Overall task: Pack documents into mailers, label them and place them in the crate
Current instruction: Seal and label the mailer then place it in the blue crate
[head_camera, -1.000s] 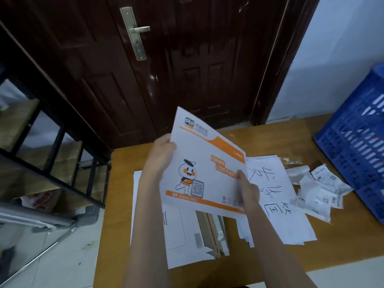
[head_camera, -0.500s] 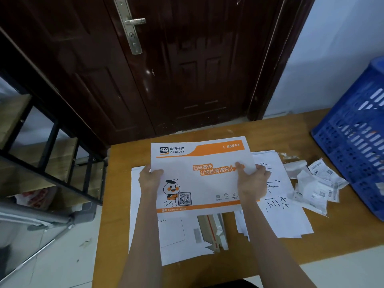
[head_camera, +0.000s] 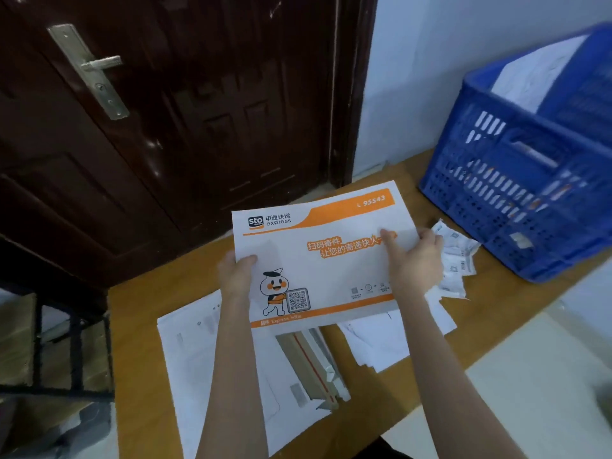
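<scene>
I hold a white and orange express mailer (head_camera: 318, 260) flat above the wooden table (head_camera: 159, 293), printed face up. My left hand (head_camera: 236, 276) grips its left edge, thumb on top. My right hand (head_camera: 414, 256) grips its right edge, thumb on the orange print. The blue plastic crate (head_camera: 516, 180) stands at the table's right end with white paper inside. Under the mailer lie a stack of white mailers (head_camera: 205, 376) on the left and loose documents (head_camera: 387, 342) on the right.
A pile of peeled label backings (head_camera: 458, 260) lies just right of my right hand, in front of the crate. Some cardboard-coloured strips (head_camera: 311, 362) rest on the white stack. A dark wooden door (head_camera: 185, 104) stands behind the table; metal shelving (head_camera: 66, 342) is on the left.
The mailer went from tilted upright to lying flat, printed face up, and has moved right toward the crate. My view has swung right, bringing more of the crate into sight.
</scene>
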Demonstrator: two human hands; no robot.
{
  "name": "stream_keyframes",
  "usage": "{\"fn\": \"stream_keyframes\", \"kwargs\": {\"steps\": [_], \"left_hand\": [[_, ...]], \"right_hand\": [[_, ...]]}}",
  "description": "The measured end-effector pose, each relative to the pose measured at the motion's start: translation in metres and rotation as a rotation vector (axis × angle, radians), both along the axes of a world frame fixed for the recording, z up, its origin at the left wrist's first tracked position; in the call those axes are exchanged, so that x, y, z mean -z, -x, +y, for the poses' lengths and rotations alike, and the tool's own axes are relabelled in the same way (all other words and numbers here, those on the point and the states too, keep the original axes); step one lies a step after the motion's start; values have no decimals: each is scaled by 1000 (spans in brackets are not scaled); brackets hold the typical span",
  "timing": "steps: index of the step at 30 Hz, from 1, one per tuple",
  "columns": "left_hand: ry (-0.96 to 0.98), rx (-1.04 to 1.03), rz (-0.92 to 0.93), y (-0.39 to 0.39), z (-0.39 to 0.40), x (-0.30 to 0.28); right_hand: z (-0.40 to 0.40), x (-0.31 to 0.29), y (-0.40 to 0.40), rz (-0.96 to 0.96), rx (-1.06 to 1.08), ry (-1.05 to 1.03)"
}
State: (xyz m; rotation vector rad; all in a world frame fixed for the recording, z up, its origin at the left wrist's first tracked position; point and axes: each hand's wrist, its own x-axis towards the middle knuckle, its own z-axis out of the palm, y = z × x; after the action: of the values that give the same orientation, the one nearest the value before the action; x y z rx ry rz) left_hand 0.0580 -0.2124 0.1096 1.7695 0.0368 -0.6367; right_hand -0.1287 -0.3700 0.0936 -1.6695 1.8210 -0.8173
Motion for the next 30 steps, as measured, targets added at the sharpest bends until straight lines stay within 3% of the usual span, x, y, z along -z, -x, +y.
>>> {"fn": "stream_keyframes", "kwargs": {"steps": [9, 16, 24, 30], "left_hand": [[218, 329, -137, 50, -127, -60], [321, 436, -241, 143, -233, -102], [358, 480, -261, 261, -358, -129], [334, 453, -243, 314, -437, -143]], "right_hand": [[-75, -87, 101, -101, 263, 184], [-142, -132, 204, -166, 385, 275], [-262, -158, 334, -140, 374, 276], [-362, -161, 386, -136, 305, 238]]}}
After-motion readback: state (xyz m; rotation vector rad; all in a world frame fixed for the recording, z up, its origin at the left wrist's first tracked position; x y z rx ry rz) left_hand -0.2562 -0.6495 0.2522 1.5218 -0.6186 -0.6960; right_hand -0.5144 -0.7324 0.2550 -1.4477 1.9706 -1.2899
